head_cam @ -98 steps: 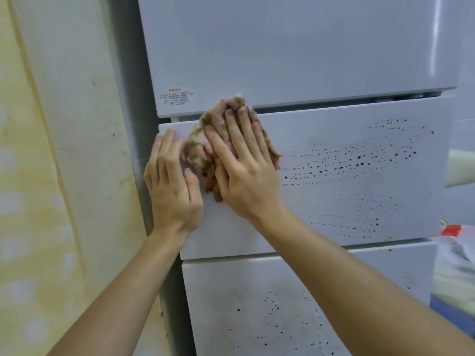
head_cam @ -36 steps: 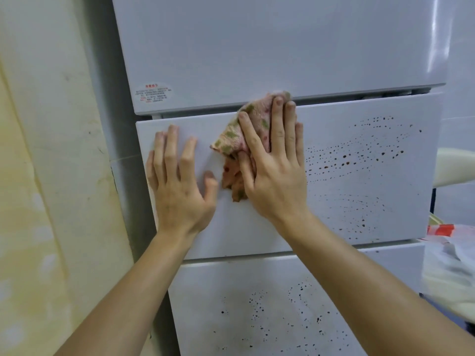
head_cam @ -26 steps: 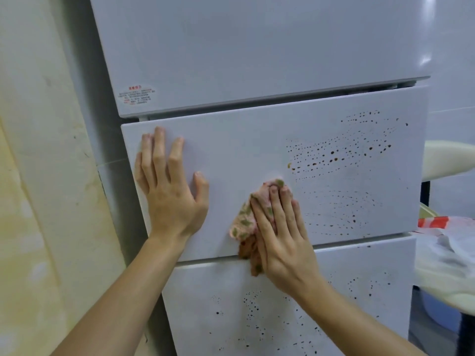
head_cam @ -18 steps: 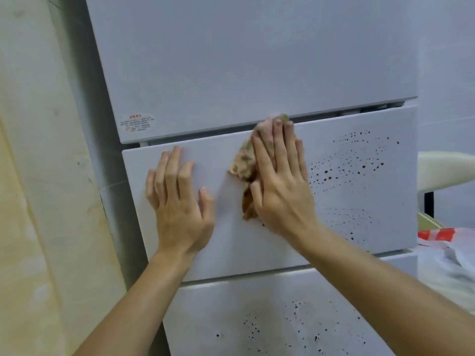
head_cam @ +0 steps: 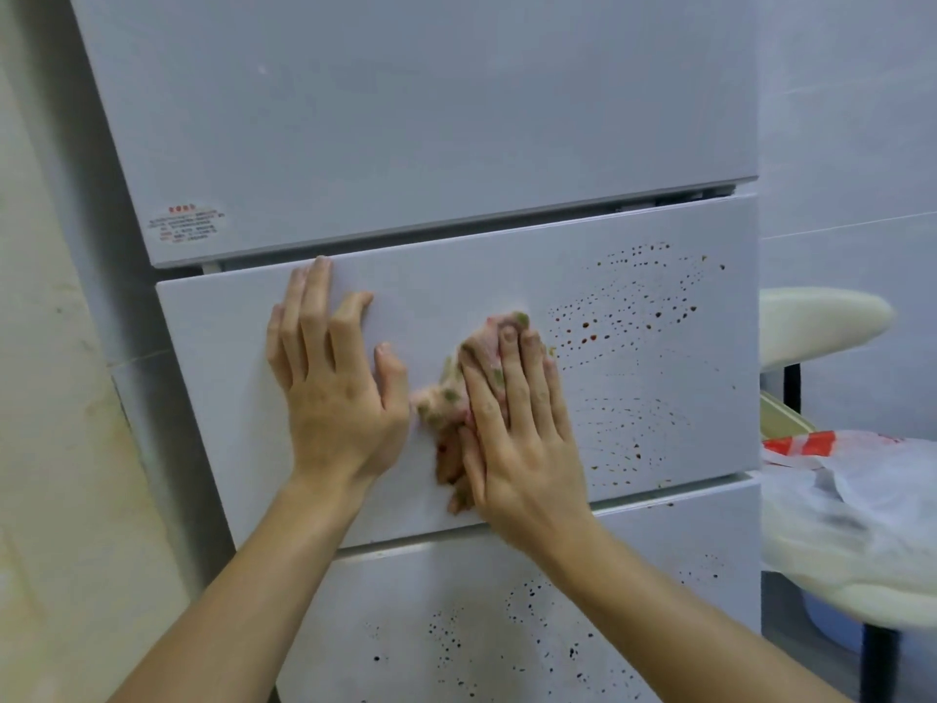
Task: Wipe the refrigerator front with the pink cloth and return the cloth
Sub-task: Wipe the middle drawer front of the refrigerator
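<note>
The cloth (head_cam: 446,398) lies bunched under the flat right hand (head_cam: 522,428) mid-drawer (head_cam: 228,357) — left hand (head_cam: 334,398) splayed flat just beside it.

The refrigerator's middle drawer front (head_cam: 228,357) carries both hands. The left hand (head_cam: 337,398) lies flat on its left part with fingers spread. The right hand (head_cam: 522,438) presses the crumpled pink cloth (head_cam: 441,398) against the panel, just right of the left thumb. Dark brown spots (head_cam: 588,324) speckle the panel's right half, and more dot the lower drawer front (head_cam: 405,575). At the right edge, a round cream tabletop (head_cam: 862,606) bears a crumpled white plastic bag (head_cam: 872,469) with a red printed band.
</note>
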